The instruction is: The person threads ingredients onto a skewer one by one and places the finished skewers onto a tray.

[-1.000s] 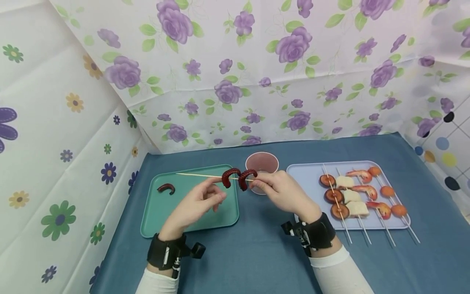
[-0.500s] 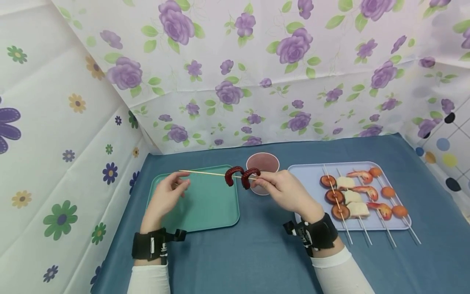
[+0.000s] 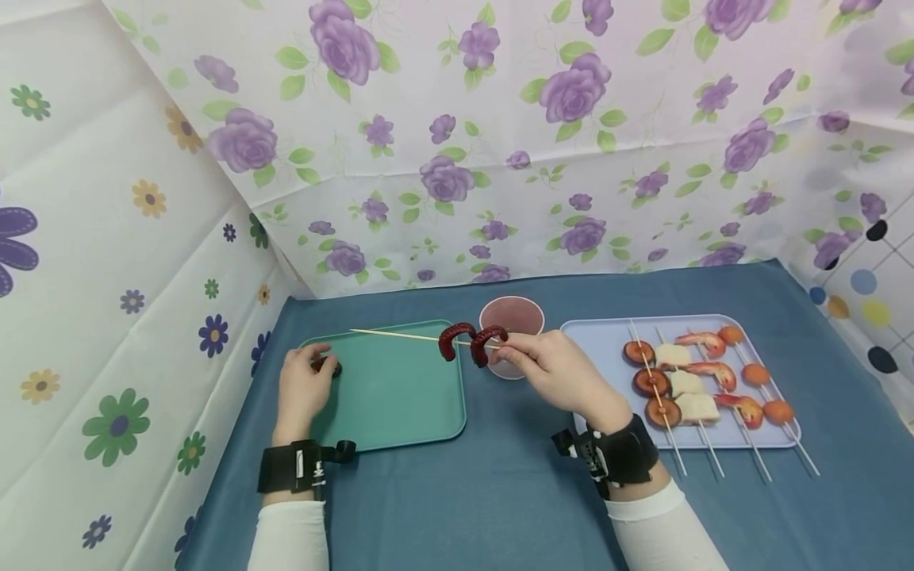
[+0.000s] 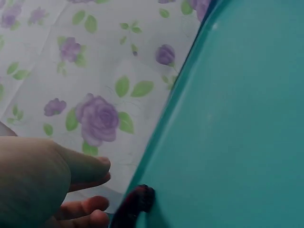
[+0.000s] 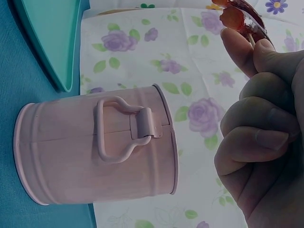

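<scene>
In the head view my right hand (image 3: 553,373) pinches the end of a bamboo skewer (image 3: 394,334). Two dark red curled octopus tentacles (image 3: 447,341) are threaded on it near my fingers, and its bare tip points left over the green tray (image 3: 400,404). My left hand (image 3: 303,388) is low over that tray's left side, its thumb and fingers apart around a third tentacle (image 3: 339,369), which they partly hide. From the left wrist, this loose tentacle (image 4: 135,206) appears beside the fingertips, with a gap to the upper ones; contact with the lower ones is unclear.
A pink metal bucket (image 5: 95,147) with a side handle stands behind the right hand. At right, a pale lilac tray (image 3: 600,323) bears skewers of mushroom slices (image 3: 650,383), white chunks (image 3: 696,407), shrimp (image 3: 710,371) and orange balls (image 3: 753,373). Floral sheets hang behind and at left.
My left hand has left the skewer, moved left and come down around the loose tentacle on the green tray. The right hand still holds the skewer almost in place.
</scene>
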The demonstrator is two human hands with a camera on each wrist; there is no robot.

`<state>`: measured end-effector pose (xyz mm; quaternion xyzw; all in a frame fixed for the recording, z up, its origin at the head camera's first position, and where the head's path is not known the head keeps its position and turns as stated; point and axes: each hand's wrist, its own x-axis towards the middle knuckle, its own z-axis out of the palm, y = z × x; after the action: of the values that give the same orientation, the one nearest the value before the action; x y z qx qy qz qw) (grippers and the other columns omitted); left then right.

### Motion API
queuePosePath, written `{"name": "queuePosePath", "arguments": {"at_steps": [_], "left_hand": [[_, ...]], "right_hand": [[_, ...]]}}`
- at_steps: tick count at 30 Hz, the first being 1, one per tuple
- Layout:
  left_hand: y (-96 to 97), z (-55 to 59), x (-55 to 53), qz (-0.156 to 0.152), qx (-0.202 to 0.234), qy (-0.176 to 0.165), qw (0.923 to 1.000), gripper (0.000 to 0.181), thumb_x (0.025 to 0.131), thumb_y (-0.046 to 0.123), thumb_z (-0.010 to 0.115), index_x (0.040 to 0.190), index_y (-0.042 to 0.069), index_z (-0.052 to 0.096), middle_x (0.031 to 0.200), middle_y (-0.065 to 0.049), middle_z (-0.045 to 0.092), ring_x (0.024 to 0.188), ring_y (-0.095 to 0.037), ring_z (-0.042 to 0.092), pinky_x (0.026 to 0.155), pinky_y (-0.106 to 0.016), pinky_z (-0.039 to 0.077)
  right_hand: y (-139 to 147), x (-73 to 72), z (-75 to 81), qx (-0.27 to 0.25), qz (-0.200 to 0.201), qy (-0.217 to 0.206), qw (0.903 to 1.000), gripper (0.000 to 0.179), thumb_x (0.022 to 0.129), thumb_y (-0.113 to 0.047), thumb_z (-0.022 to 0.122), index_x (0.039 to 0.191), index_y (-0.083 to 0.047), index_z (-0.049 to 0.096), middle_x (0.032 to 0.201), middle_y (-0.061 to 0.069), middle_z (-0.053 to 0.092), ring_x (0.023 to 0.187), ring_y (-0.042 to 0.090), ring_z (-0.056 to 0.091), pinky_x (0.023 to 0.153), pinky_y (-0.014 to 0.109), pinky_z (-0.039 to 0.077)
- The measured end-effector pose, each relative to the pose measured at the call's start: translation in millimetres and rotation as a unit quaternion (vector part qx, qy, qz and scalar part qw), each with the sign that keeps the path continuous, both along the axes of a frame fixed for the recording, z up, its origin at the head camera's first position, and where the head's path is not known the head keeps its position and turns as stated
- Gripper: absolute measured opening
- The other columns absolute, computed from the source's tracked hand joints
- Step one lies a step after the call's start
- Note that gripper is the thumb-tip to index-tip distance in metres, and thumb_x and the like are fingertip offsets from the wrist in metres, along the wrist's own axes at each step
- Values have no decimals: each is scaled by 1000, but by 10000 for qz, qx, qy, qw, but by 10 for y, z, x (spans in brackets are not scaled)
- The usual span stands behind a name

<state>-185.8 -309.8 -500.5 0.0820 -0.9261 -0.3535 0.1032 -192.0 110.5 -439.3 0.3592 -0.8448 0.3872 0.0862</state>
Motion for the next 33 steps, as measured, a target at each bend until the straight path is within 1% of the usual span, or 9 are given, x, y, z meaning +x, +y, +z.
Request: {"name": "queuePosePath", "arguments": {"at_steps": [3, 7, 12, 17, 22, 24, 26, 28, 33], "left_hand": [[-27, -42, -2, -124, -62, -124, 9998, 39, 114, 13, 51, 150, -4, 56, 147, -32, 49, 131, -51, 52, 111, -64, 39], [-49, -83, -12, -301, -163, -271, 9990, 43, 115, 11, 49, 155, -3, 50, 149, -31, 51, 136, -52, 49, 114, -65, 37], [-53, -103, -19, -280, -279, -431, 9983, 46, 113, 6, 49, 158, -3, 46, 147, -33, 49, 135, -54, 48, 112, -67, 38], [-35, -86, 8, -155, -627, -574, 9963, 45, 110, -2, 48, 155, -2, 51, 147, -33, 48, 133, -55, 49, 107, -68, 42], [-19, -64, 35, -37, -917, -612, 9939, 46, 107, -1, 56, 153, 2, 56, 142, -30, 55, 124, -52, 57, 93, -63, 49], [-19, -60, 37, -15, -978, -623, 9933, 47, 105, -1, 58, 152, 3, 57, 137, -29, 59, 119, -50, 59, 87, -60, 51], [-22, -57, 33, -8, -1024, -635, 9927, 47, 105, -1, 60, 152, 3, 57, 132, -28, 62, 115, -48, 62, 84, -58, 51], [-18, -51, 33, -17, -1064, -662, 9921, 47, 105, 0, 61, 152, 2, 57, 129, -29, 63, 112, -48, 62, 84, -58, 51], [-2, -28, 29, 61, -1091, -616, 9921, 34, 108, 5, 60, 142, -3, 65, 129, -31, 60, 116, -50, 60, 94, -63, 50]], "right_hand": [[4, 1, 1, -6, -5, 26, 10000, 17, 110, -18, 64, 104, -20, 80, 69, -15, 55, 56, 2, 39, 58, 30, 39], [5, -4, -5, -29, 10, 63, 10000, 17, 110, -18, 64, 103, -21, 80, 72, -16, 58, 56, 2, 40, 58, 30, 39], [9, -6, -8, -53, 29, 98, 9999, 17, 110, -17, 64, 103, -20, 80, 71, -14, 58, 56, 2, 40, 58, 30, 39], [10, -9, -5, -102, 59, 111, 9999, 17, 109, -17, 65, 103, -20, 80, 70, -16, 54, 56, 2, 40, 57, 29, 39], [11, -9, -12, -118, 67, 122, 9998, 16, 109, -16, 65, 103, -20, 79, 71, -16, 55, 56, 2, 40, 57, 29, 39], [11, -9, -15, -122, 65, 116, 9998, 16, 109, -16, 66, 103, -20, 80, 71, -16, 56, 56, 2, 41, 57, 29, 39], [10, -12, -23, -125, 66, 101, 9998, 16, 109, -16, 65, 103, -20, 80, 72, -16, 57, 56, 2, 41, 57, 29, 39], [10, -12, -26, -124, 62, 93, 9999, 16, 109, -17, 65, 103, -20, 80, 72, -16, 58, 56, 2, 41, 57, 29, 39], [11, -11, -22, -103, 54, 94, 9999, 16, 109, -17, 65, 103, -20, 80, 71, -16, 57, 56, 2, 41, 56, 29, 39]]}}
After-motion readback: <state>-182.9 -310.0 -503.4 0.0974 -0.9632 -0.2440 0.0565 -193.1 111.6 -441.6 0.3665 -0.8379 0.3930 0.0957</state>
